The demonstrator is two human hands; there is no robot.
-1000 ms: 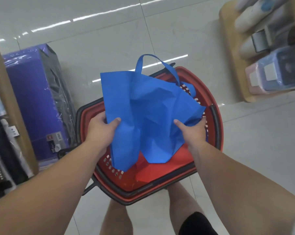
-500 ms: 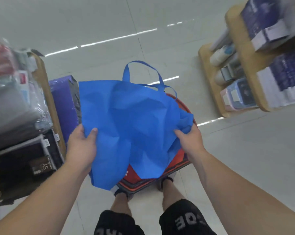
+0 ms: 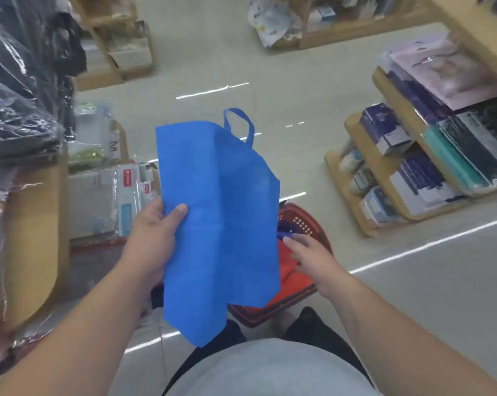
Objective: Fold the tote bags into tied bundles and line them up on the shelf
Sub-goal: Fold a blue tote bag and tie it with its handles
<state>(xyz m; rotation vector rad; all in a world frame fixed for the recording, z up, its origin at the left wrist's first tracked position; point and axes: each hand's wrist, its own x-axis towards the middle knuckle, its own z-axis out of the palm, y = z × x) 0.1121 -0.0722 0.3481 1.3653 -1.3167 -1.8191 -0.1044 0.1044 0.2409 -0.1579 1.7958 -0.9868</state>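
A: What is the biggest thing we see?

B: The pale, shiny floor (image 3: pixel 213 67). It runs on far past our fingers.

A: And after that?

B: The shelves. The right shelf (image 3: pixel 380 174) is made of wood and full of boxes and packs. It stands well off to the right of our right fingers. The left shelf (image 3: pixel 33 238) holds wrapped packs and is near our left fingers, on their left.

A: Where is the tote bag (image 3: pixel 221 224)?

B: It is blue, and it hangs in the air in front of us, between our two hands. It hangs flat and is not tied up. Its top is above our fingers and its bottom corner is below them.

A: And the red basket (image 3: pixel 295 284)?

B: It sits on the floor under our right fingers. The bag hides part of it.

A: What is our left hand (image 3: pixel 153 238) doing?

B: It grips the left edge of the bag. The thumb (image 3: pixel 180 210) lies on the front. The other fingers are behind the cloth, so we cannot see them.

A: And our right hand (image 3: pixel 313 255)?

B: It holds nothing. Its fingers (image 3: pixel 293 241) are spread and loose, just beside the bag's right edge. We cannot tell if the tips touch the cloth.

A: What is the smallest thing?

B: The handle (image 3: pixel 237 110). It sticks up from the top of the bag, high above our fingers.
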